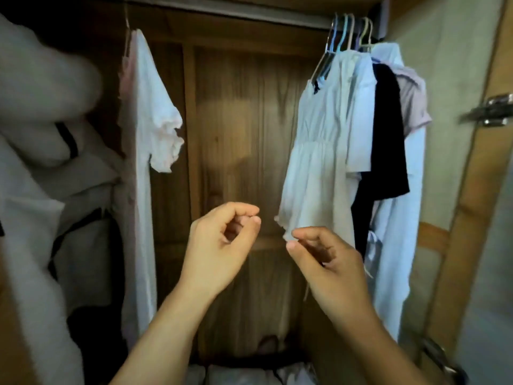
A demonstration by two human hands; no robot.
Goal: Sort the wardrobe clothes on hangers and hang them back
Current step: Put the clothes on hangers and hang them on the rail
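Observation:
A rail (pixel 249 15) runs across the top of the wooden wardrobe. A white short-sleeved garment (pixel 147 107) hangs alone at its left end. At the right end, several hangers (pixel 347 31) carry a pale blue-white dress (pixel 316 151), a black garment (pixel 385 134), a lilac shirt (pixel 413 101) and a long light blue piece (pixel 399 245). My right hand (pixel 327 262) pinches the dress's lower hem corner between thumb and forefinger. My left hand (pixel 222 245) hovers just left of the hem, fingers curled and thumb meeting forefinger, with nothing visible in it.
A blurred heap of white and grey clothing (pixel 41 93) fills the left side. The open wardrobe door (pixel 472 190) with a metal hinge (pixel 491 109) stands at the right. Pale fabric (pixel 241 376) lies on the wardrobe floor. The wooden back panel (pixel 244 120) shows between the two hanging groups.

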